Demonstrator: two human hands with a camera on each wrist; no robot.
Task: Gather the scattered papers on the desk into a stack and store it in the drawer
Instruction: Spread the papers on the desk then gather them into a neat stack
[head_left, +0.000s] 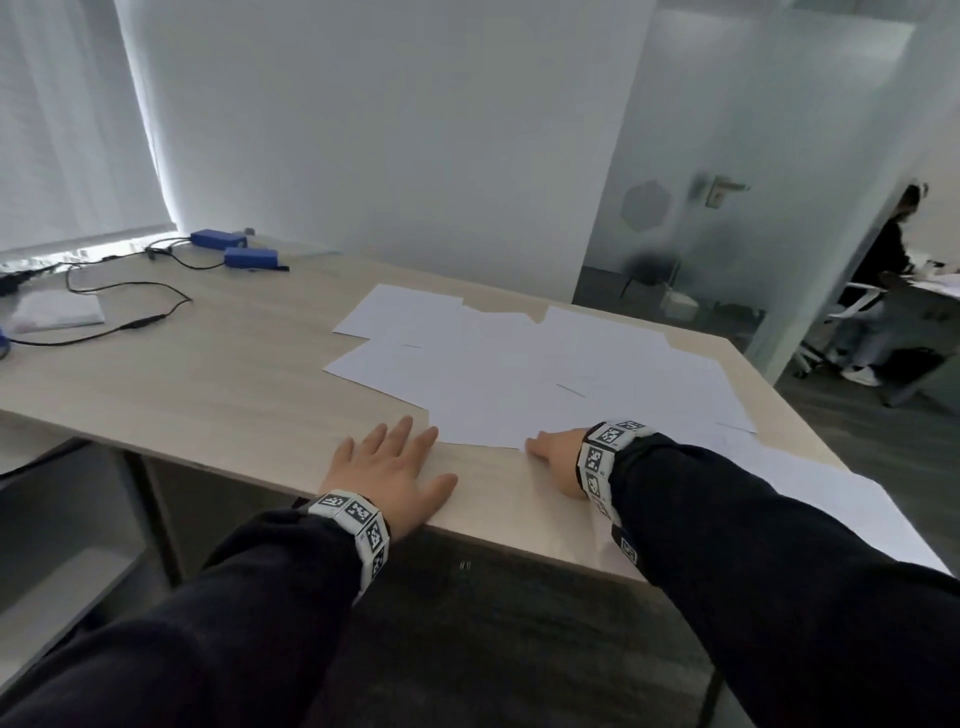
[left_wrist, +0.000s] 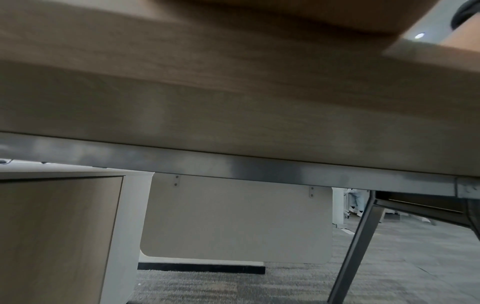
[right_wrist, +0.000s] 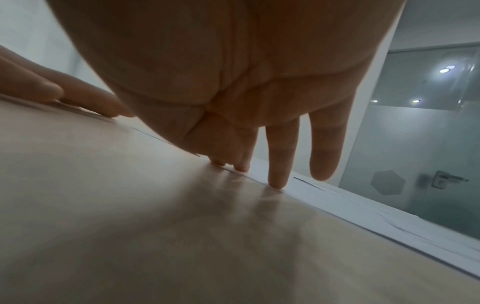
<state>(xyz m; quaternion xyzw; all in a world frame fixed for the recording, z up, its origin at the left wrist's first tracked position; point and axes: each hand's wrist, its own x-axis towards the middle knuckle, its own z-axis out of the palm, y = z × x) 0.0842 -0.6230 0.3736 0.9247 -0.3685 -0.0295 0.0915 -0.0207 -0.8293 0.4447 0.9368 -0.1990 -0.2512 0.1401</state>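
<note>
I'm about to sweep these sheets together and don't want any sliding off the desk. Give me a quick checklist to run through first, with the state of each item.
1. Left hand free to help: ok, it lies flat and open on the desk, just left of the papers.
2. Right hand at the papers: ok, its fingers touch the near edge of the sheets.
3. Any sheet gripped yet: not ok, neither hand holds one.
4. Papers well inside the desk edge: not ok, a sheet under the right forearm reaches the right edge.
5. Cables away from the papers: ok, they lie far left.
6. Drawer open and ready: cannot tell.
</note>
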